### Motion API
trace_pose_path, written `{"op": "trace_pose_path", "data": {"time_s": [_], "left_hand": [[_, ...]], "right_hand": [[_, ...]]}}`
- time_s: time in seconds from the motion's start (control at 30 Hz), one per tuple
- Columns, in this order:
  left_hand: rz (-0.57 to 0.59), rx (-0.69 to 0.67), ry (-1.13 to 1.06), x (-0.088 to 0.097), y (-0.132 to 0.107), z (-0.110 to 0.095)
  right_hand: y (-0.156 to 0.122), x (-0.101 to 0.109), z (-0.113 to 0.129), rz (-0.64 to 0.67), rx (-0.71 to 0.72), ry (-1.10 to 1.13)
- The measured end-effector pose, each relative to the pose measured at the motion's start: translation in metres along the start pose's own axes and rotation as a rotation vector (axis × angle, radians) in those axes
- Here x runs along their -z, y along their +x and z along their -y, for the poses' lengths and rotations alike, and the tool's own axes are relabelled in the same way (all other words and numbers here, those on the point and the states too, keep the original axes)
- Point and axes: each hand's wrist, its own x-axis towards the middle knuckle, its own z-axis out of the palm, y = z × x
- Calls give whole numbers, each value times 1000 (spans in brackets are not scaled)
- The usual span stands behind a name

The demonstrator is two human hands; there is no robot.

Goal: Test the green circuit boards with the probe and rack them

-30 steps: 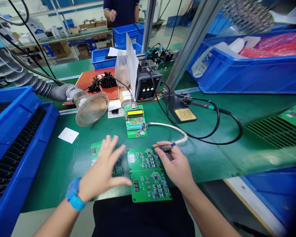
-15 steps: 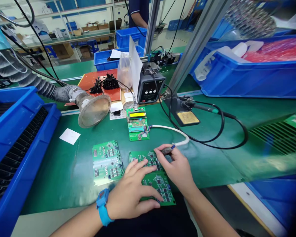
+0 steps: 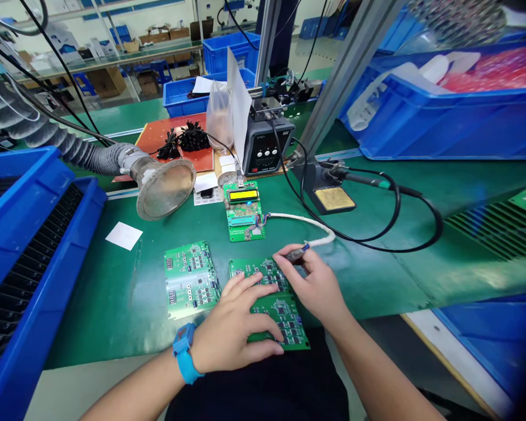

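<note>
Bench: green mat (image 3: 92,292) under everything
Left hand (image 3: 234,321): open, spread flat on the near board (image 3: 284,321)
Right hand (image 3: 318,286): pinching a small probe (image 3: 296,254) on a white cable (image 3: 298,220)
Beside: second board (image 3: 190,279), just left of the left hand
Beyond: cable runs to a tester board (image 3: 244,225) with a yellow display (image 3: 242,196)

Head-worn camera, single view, looking forward and down from above the hands. The left hand (image 3: 232,333) and right hand (image 3: 315,286) lie nearest, low in the frame, over circuit boards (image 3: 280,318). The bench (image 3: 83,292) spreads beyond them; a soldering station (image 3: 267,146) stands farther past the hands, and storage shelves (image 3: 114,49) appear distant, along the top edge.
</note>
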Motion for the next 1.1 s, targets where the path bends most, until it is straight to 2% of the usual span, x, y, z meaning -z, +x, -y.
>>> {"op": "trace_pose_path", "data": {"time_s": [0.37, 0.57, 0.87, 1.1], "left_hand": [[-107, -15, -55, -4, -1, 4], [-127, -38, -67, -4, -1, 3], [-102, -23, -37, -3, -1, 3], [-73, -12, -20, -2, -1, 2]], "right_hand": [[0, 0, -1, 6, 5, 4], [-1, -1, -2, 1, 8, 15], [-1, -3, -4, -32, 27, -28], [0, 1, -3, 21, -9, 44]]}}
